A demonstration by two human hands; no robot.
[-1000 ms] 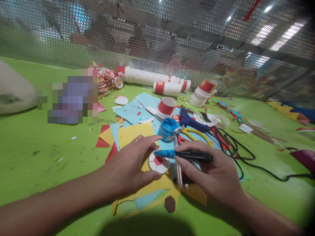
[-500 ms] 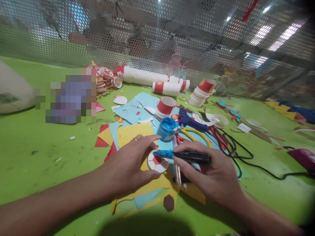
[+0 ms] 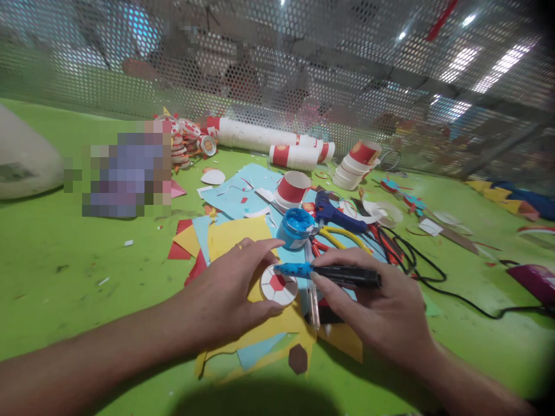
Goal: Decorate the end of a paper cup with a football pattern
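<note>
Between the thumb and fingers of my left hand (image 3: 234,286) is a white paper disc (image 3: 283,297) with a red hexagon and dark lines on it. A black marker (image 3: 347,275) with a blue-smeared front end is pinched in my right hand (image 3: 377,300), its tip at the disc's upper edge. Just behind the disc stands an open jar of blue paint (image 3: 295,228). Yellow paper (image 3: 236,231) lies under my left hand. A brown hexagon (image 3: 298,358) rests nearer to me.
Behind the jar are a red and white cup (image 3: 293,188), a blue glue gun (image 3: 338,214) and yellow-handled scissors (image 3: 342,238). Black cable (image 3: 433,277) loops at the right. Stacked cups (image 3: 260,136) lie by the perforated screen (image 3: 277,69).
The marker and my right hand have shifted slightly to the right, and the tip has moved from near the red hexagon towards the disc's upper edge. My left hand stays at the disc.
</note>
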